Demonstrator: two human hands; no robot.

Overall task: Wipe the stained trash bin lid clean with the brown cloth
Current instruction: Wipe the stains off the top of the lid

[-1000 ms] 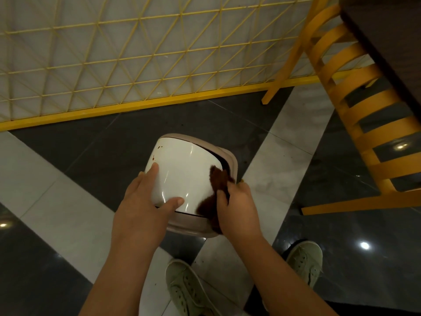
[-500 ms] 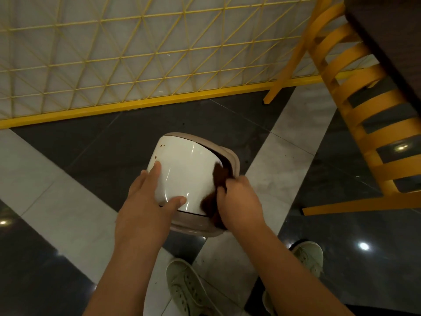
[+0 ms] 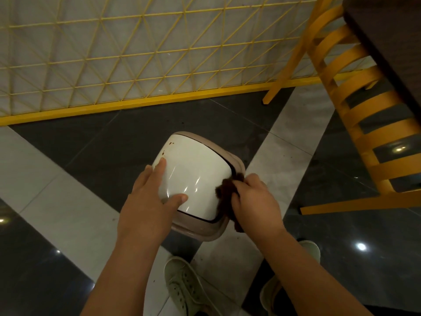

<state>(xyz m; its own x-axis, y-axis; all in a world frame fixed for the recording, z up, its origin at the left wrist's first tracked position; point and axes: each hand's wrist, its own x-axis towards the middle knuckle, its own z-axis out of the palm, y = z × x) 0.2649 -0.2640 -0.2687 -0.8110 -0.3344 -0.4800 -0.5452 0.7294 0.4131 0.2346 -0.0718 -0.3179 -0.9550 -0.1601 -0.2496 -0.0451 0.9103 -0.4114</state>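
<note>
The trash bin lid (image 3: 196, 169) is glossy white with a beige rim and is held tilted above the floor. Small brown stain spots sit near its upper left corner. My left hand (image 3: 148, 201) grips the lid's left side, fingers spread over the white surface and thumb across the lower edge. My right hand (image 3: 255, 201) is closed on the brown cloth (image 3: 225, 190), which is pressed against the lid's right edge and rim. Part of the cloth hangs below my right hand.
A yellow slatted chair (image 3: 364, 124) and a dark table (image 3: 391, 42) stand at the right. A yellow lattice fence (image 3: 136, 53) runs across the back. My two pale shoes (image 3: 184, 286) stand on the dark and white tiled floor (image 3: 57, 213) below the lid.
The cloth has slid from the lid's white right face outward onto its right rim. My right hand moved right with it. My left hand kept its grip on the lid.
</note>
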